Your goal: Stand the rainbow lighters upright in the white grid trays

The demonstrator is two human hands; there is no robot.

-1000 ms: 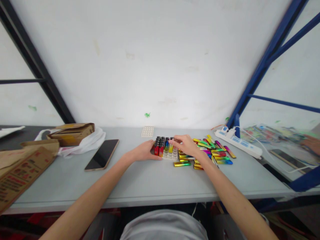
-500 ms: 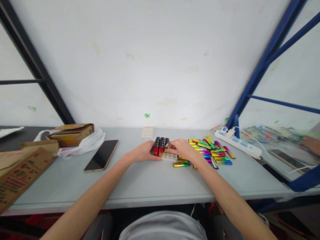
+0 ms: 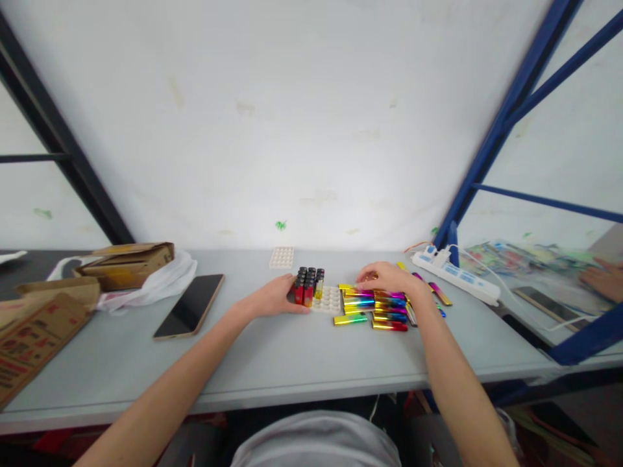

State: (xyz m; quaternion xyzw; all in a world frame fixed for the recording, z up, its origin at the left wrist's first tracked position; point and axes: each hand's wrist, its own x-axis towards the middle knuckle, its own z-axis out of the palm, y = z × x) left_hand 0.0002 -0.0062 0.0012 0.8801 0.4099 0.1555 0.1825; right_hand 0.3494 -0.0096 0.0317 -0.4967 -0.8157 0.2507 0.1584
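Several red lighters with black tops (image 3: 304, 288) stand upright in the left part of a white holed tray (image 3: 329, 300). A yellow lighter (image 3: 318, 287) stands beside them. My left hand (image 3: 281, 296) rests at the left side of the group, thumb along the front and fingers behind, partly hidden. My right hand (image 3: 382, 277) is over the back of a pile of shiny multicoloured lighters (image 3: 374, 308), its fingers curled; what they hold, if anything, is too small to make out.
A second white holed tray (image 3: 282, 257) lies near the wall. To the left are a phone (image 3: 189, 306), a cardboard box (image 3: 129, 266) and a white bag (image 3: 178, 275). A power strip (image 3: 455, 277) lies at right. Another person's hand (image 3: 601, 279) shows far right.
My right hand has moved right, from the white tray to the pile of shiny lighters. The yellow lighter now shows uncovered in the tray. My left hand stays beside the red lighters.
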